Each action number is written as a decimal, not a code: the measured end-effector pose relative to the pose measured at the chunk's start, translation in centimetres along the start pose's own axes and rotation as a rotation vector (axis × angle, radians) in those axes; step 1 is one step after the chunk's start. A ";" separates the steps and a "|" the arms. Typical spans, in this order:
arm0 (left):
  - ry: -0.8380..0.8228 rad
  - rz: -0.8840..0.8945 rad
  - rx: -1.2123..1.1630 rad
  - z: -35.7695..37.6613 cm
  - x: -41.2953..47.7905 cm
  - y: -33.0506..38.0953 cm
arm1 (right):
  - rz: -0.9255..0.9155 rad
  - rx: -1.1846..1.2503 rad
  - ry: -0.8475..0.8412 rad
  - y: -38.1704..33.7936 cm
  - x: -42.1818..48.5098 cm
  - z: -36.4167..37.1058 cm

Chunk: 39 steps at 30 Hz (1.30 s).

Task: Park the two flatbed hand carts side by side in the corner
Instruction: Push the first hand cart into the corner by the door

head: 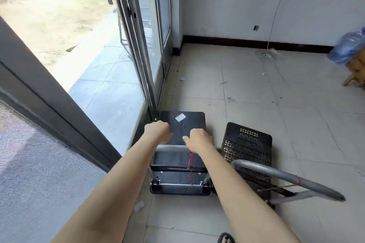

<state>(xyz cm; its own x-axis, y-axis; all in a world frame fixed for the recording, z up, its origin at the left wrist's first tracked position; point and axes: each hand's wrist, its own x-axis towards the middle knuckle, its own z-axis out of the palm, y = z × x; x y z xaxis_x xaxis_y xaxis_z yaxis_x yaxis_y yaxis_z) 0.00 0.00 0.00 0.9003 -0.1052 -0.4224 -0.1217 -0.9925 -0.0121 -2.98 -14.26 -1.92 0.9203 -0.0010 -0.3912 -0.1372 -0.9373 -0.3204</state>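
Both hands are closed over the grey handle bar (169,147) of the nearer cart. The left hand (158,132) is curled into a fist at the bar's left end, its fingers (165,126) wrapped down and together. The right hand (200,141) sits just beside it to the right, fingers (197,132) also folded over the bar, thumb pointing toward the left hand. The two hands are near each other but not touching.

There are two flatbed carts on the tiled floor (276,104). The left cart (183,122) has a solid black deck with one pale sticker on it, and its front left corner lies just beside the foot of the glass door frame (150,85). The right cart (246,144) has a perforated black deck; it stands just to the right, angled slightly away, its own grey handle (286,175) leaning toward the right edge of the floor with nobody holding it. Both carts are well short of the corner, where the glass wall meets the white wall (227,2) with its dark skirting.

One blue water bottle (349,45) rests on a wooden stool (355,73) at the far right. One sandalled foot (226,238) shows at the bottom edge.
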 end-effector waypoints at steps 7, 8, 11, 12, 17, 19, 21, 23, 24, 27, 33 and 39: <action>0.164 0.105 0.028 9.4 -0.3 -4.0 | 0.061 -0.079 0.296 -1.0 -1.2 7.2; 0.226 0.096 0.003 10.2 -0.4 -4.2 | 0.064 -0.097 0.355 -1.1 -1.0 7.7; 0.363 0.133 -0.117 11.5 -0.5 -3.9 | 0.088 -0.165 0.447 -1.2 -0.8 9.0; 0.438 0.154 -0.135 11.9 -0.3 -4.0 | 0.094 -0.167 0.465 -1.2 -0.6 9.2; 0.633 0.188 -0.166 12.1 0.7 -3.9 | 0.114 -0.197 0.488 -1.5 0.5 9.3; 0.664 0.204 -0.162 11.8 1.4 -3.7 | 0.123 -0.205 0.486 -1.7 1.1 9.1; 0.682 0.206 -0.168 11.6 2.2 -3.6 | 0.124 -0.213 0.483 -1.8 1.7 8.9; 0.696 0.206 -0.160 11.4 3.0 -3.8 | 0.125 -0.229 0.486 -1.9 2.6 8.6; 0.700 0.208 -0.155 11.2 3.4 -3.9 | 0.129 -0.237 0.482 -2.1 3.1 8.3; 0.701 0.212 -0.155 10.5 5.1 -4.0 | 0.145 -0.244 0.490 -2.5 4.9 7.5; 0.716 0.204 -0.138 8.6 9.3 -3.5 | 0.134 -0.271 0.515 -2.0 9.2 5.7; 0.710 0.175 -0.125 6.2 14.8 -2.4 | 0.095 -0.251 0.556 -0.7 15.0 3.3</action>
<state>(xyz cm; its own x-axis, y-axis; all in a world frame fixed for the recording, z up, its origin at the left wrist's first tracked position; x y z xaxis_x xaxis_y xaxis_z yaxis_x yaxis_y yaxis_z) 11.07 1.18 -11.85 0.9310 -0.2353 0.2791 -0.2777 -0.9527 0.1231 9.67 -12.50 -10.43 0.9707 -0.2067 0.1221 -0.1998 -0.9776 -0.0668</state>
